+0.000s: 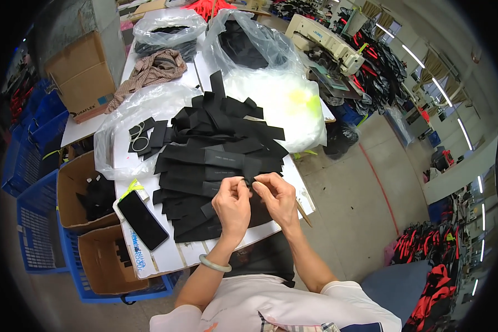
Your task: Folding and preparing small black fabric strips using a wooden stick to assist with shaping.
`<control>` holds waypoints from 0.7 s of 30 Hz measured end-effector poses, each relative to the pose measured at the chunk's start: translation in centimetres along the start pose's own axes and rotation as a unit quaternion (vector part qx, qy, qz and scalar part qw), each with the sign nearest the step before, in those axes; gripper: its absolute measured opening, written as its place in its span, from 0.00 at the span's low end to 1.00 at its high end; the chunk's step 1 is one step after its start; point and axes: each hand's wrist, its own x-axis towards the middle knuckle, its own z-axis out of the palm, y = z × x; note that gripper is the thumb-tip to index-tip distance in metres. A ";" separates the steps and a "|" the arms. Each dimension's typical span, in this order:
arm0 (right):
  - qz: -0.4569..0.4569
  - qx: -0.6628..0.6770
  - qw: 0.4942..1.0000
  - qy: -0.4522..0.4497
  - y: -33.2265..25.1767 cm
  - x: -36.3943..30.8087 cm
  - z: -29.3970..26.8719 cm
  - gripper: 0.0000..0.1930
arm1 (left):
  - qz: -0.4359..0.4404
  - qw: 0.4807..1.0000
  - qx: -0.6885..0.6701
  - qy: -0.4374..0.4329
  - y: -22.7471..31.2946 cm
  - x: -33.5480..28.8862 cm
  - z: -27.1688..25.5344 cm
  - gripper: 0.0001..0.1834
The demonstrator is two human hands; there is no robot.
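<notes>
Both of my hands are raised over the near edge of a pile of flat black fabric strips (pixel 216 138). Between their fingertips is the end of a black fabric strip (pixel 251 169). My left hand (pixel 231 206) is closed in a pinch on it. From the other side, my right hand (pixel 278 198) pinches the same end, thumb and forefinger together. Part of the strip is hidden behind the fingers. Some strips beneath carry a dark, shiny printed panel (pixel 224 159).
A black phone (pixel 143 220) lies at the white table's left edge. Beyond the pile are clear plastic bags (pixel 249 39) and a white bundle (pixel 288 110). Cardboard boxes (pixel 102 260) in blue crates (pixel 36 232) stand at left. A sewing machine (pixel 323 41) stands far right.
</notes>
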 end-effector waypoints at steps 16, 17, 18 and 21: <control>0.016 0.143 0.983 0.113 0.6 -2.0 0.7 0.14 | -0.433 0.681 -0.525 -0.271 -1.7 0.9 -2.1 0.05; 0.022 0.143 0.983 0.114 0.9 -1.8 0.2 0.14 | -0.425 0.656 -0.556 -0.282 -1.8 0.8 -2.1 0.05; 0.136 0.337 0.928 0.078 1.2 -1.6 -0.7 0.14 | -0.415 0.631 -0.586 -0.292 -1.7 0.7 -2.2 0.05; 0.258 0.593 0.762 0.016 0.8 -1.8 -1.3 0.14 | -0.418 0.644 -0.574 -0.286 -0.9 0.2 -2.2 0.07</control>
